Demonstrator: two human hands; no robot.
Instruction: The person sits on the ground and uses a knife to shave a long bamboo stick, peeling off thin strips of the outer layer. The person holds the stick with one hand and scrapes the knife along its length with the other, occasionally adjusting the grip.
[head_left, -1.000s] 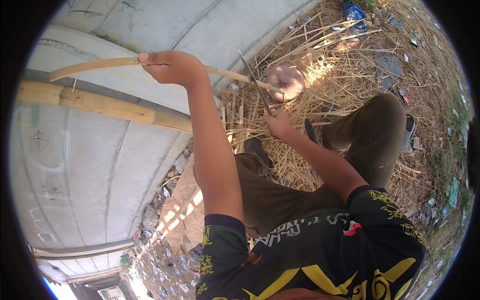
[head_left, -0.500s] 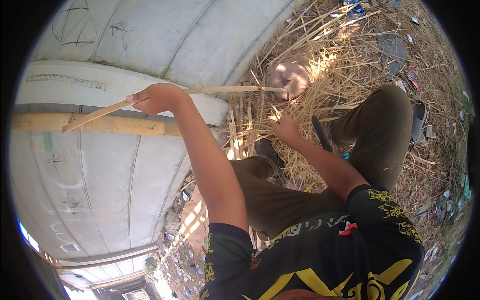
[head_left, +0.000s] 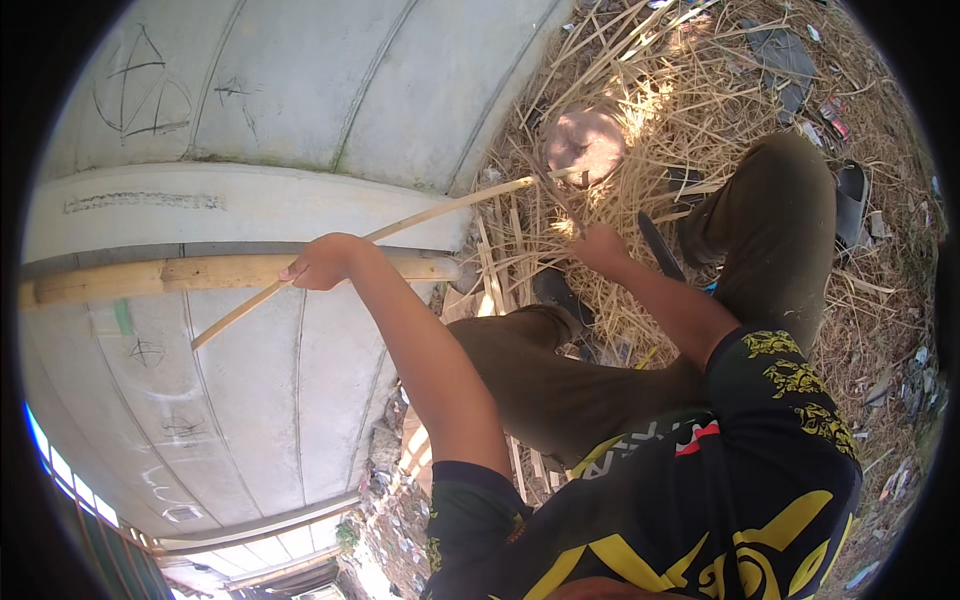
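Observation:
My left hand [head_left: 322, 262] is closed round a long, pale bamboo strip [head_left: 440, 211], held out to the left in front of the wall. The strip's far end lies over a round wooden block [head_left: 588, 145] on the ground. My right hand [head_left: 601, 248] is closed near the block, gripping what looks like a knife with a narrow brownish blade [head_left: 560, 205]. That blade crosses the strip close to the block; its handle is hidden in my fist. Beside my right forearm is a dark, flat, blade-shaped object [head_left: 660, 245].
A grey panel wall [head_left: 290, 80] rises on the left, with a bamboo pole [head_left: 220, 271] along it. Loose bamboo shavings [head_left: 660, 110] cover the ground round the block. My bent legs frame the work; a dark sandal [head_left: 851, 205] is at the right, and litter is scattered beyond.
My left hand has moved down and slightly right, tilting the strip more steeply. My right hand has moved up and right, and the blade now shows across the strip.

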